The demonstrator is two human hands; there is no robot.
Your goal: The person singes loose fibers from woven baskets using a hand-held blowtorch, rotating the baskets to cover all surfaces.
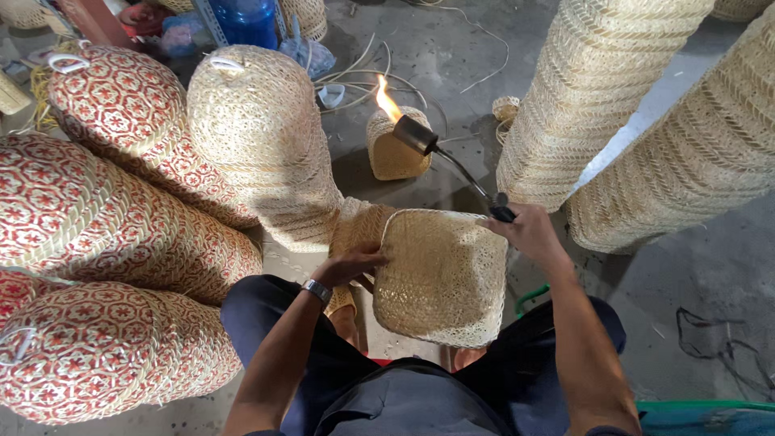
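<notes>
A pale woven basket [442, 274] rests bottom-up on my lap between my knees. My left hand [351, 264], with a wristwatch on the wrist, presses its fingers against the basket's left side. My right hand [529, 232] grips the handle of a gas torch [452, 161] just past the basket's far right corner. The torch's thin neck runs up and left to a dark nozzle, and a yellow flame burns from it, pointing away from the basket toward the floor.
Stacks of red-patterned woven baskets [105, 234] lie at my left, with a plain stack [262, 137] beside them. Tall plain stacks [597, 89] lean at the right. A small woven basket [395, 149] stands on the concrete floor behind the flame. A blue bottle [242, 20] stands far back.
</notes>
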